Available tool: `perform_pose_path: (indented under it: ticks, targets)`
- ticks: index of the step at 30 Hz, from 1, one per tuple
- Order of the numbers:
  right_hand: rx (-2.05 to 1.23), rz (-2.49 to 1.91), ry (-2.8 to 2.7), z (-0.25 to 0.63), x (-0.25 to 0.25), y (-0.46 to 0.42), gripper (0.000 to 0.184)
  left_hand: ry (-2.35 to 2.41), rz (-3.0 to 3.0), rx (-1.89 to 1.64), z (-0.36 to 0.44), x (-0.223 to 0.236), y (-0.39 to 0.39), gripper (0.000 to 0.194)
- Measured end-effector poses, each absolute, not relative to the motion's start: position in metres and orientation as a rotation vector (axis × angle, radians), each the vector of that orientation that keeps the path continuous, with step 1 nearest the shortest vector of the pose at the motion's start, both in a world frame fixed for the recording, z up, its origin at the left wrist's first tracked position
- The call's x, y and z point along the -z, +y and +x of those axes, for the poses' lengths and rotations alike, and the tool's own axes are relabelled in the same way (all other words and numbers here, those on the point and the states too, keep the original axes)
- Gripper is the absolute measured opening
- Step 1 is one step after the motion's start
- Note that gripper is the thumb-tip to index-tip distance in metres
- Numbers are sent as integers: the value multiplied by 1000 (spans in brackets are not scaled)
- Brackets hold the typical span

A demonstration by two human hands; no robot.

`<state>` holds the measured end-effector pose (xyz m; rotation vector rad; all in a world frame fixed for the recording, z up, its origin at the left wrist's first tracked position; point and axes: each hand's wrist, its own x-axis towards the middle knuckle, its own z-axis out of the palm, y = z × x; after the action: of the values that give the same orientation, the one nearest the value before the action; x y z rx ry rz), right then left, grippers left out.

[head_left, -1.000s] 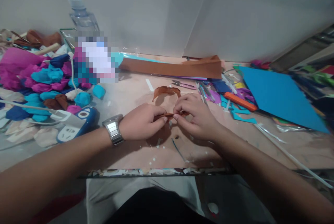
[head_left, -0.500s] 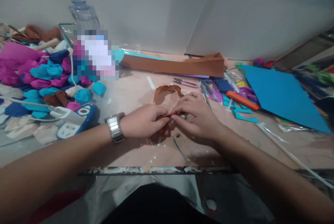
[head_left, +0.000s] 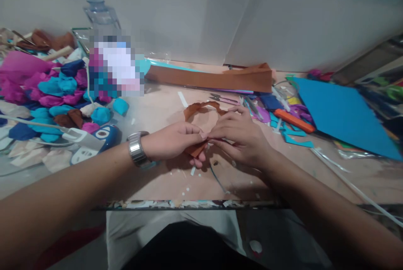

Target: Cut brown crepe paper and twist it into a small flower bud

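Note:
A brown crepe-paper strip (head_left: 201,105) curves in a loop on the table beyond my hands, its edge ruffled. My left hand (head_left: 171,140), with a metal watch on the wrist, pinches one end of it between thumb and forefinger. A flat brown flap of the strip hangs below that thumb, over the curled lower fingers. Close against it, my right hand (head_left: 241,137) has its thumb and fingertips closed on the same strip. The two sets of fingertips meet, so the exact pinch point is partly hidden.
Pink-handled snips (head_left: 225,100) lie behind the loop, before a long folded brown sheet (head_left: 208,79). To the right are an orange utility knife (head_left: 294,120) and a blue sheet (head_left: 349,116). Crumpled paper pieces (head_left: 59,83), a power socket (head_left: 91,148) and a bottle (head_left: 102,16) stand left.
My left fingers have turned, and a flat brown flap now shows below the thumb. My right hand has shifted slightly, its fingertips drawn closer to the left thumb.

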<state>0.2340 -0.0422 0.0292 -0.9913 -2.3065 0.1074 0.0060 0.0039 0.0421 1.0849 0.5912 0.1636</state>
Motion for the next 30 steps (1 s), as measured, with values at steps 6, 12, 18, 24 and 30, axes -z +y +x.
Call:
perform_pose_path:
  ticks: [6, 12, 18, 24, 30]
  targets:
    - [-113, -995, -2281, 233, -29, -43, 8, 659, 1215, -203, 6, -41, 6, 27]
    - [-78, -1070, -2243, 233, -29, -43, 9, 721, 1908, -434, 3, -40, 7, 27]
    - [-24, -1063, -2149, 233, -26, -42, 6, 745, 2473, -692, 1, -34, 3, 23]
    - [-93, -1089, -2106, 229, -27, -46, 5, 654, 2826, -843, -2, -22, 6, 24]
    - [-174, -1181, -2152, 225, -31, -51, 5, 556, 2957, -880, -2, -24, 5, 27]
